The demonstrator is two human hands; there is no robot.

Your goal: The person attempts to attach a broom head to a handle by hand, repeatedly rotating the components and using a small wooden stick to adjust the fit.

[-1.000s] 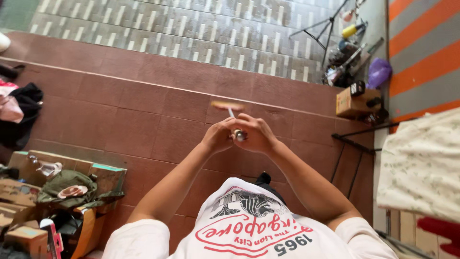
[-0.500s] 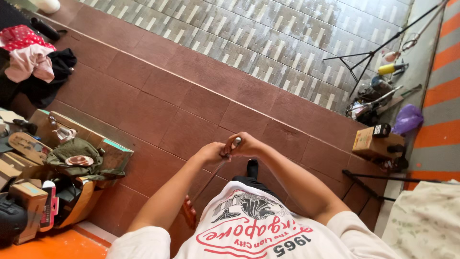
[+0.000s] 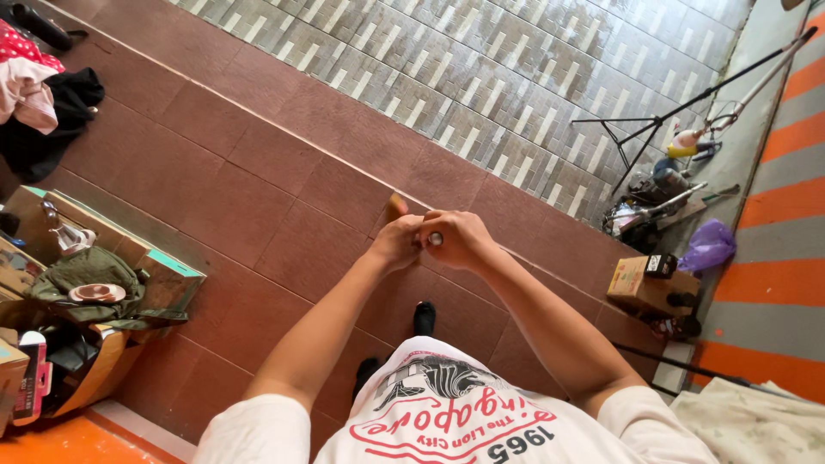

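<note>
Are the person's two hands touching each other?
Touching. The head view shows the left hand pressed against the right hand, fingers meeting around a small metal-tipped object.

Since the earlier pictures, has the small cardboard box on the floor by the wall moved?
Cannot tell for sure; probably no. The small cardboard box keeps its place beside the purple bag; only the head camera has turned.

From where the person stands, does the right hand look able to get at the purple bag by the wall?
Probably not: the right hand is up at the small tool, and the purple bag lies well off on the floor.
</note>
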